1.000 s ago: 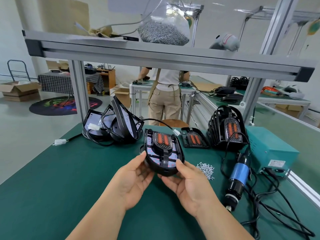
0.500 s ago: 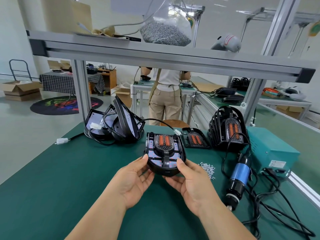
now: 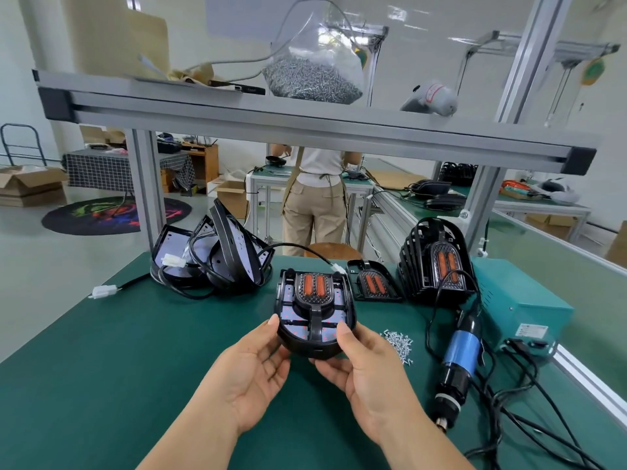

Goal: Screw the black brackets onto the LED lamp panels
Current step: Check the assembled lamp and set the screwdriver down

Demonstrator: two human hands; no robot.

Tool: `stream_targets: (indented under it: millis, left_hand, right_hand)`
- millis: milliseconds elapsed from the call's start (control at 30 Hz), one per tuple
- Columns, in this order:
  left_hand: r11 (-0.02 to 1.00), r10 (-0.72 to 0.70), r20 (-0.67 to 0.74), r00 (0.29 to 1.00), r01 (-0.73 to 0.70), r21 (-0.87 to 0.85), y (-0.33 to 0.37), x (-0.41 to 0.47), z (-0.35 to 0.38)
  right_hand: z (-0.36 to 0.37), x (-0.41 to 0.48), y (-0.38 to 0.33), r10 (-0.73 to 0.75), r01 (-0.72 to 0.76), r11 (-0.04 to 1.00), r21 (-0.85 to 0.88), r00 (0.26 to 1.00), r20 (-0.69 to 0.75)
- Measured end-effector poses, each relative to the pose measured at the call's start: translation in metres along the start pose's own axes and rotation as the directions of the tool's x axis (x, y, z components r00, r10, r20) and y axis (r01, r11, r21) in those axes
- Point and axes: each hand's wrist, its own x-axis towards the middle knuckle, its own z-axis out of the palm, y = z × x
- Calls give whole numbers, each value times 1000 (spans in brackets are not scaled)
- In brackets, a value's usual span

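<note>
Head view: both hands hold one dark, horseshoe-shaped LED lamp panel (image 3: 314,329) just above a green bench mat (image 3: 101,368), its flat face up and tipped toward the camera. A black bracket with two orange slots (image 3: 314,293) lies on that face; whether any screw holds it cannot be told. The left hand (image 3: 251,371) grips the panel's near-left rim, thumb on top and fingers curled beneath. The right hand (image 3: 369,368) grips the near-right rim the same way.

Just right of the panel a small heap of silver screws (image 3: 397,341) lies on the mat. Beyond it lies a black electric screwdriver with a blue band (image 3: 461,361), trailing black cables. Farther right stands a teal metal power box (image 3: 519,307). Behind and right of the panel a second orange-slotted bracket (image 3: 373,283) lies flat, and past it a leaning stack of black ribbed parts (image 3: 437,262). Behind and left of the panel sits a loose pile of wired lamp panels (image 3: 217,259), with a white plug (image 3: 101,291) farther left.

Above the panel runs a grey aluminium shelf beam (image 3: 305,127) carrying a clear bag of screws (image 3: 314,76). Far behind the panel a person in beige trousers (image 3: 315,198) stands at another bench, back turned. Far left of the panel the pale floor holds a round dark rug (image 3: 112,213), a table under a checked cloth (image 3: 112,167) and cardboard boxes (image 3: 27,184).
</note>
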Motion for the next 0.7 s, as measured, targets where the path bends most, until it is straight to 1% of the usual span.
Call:
stream_targets:
  millis: [200,367,533,700]
  left_hand:
    - [995,101,33,994,-101,7,4,-7,9]
    - [988,155,73,985,-156,6,10,-14,25]
    - [989,135,193,972,-142,25,-1,-31,59]
    - [993,52,331,942,-83,79,-37,-54,113]
  right_hand:
    - [3,-5,-17,-73,73,997,-3,997,21]
    - [-1,-12,-44,-95,97,993,-63,995,28]
    - [-33,-35,-72,-170,169,981,-95,985,-5]
    - [-86,-79,-89,-267,265,964,-37,954,-138]
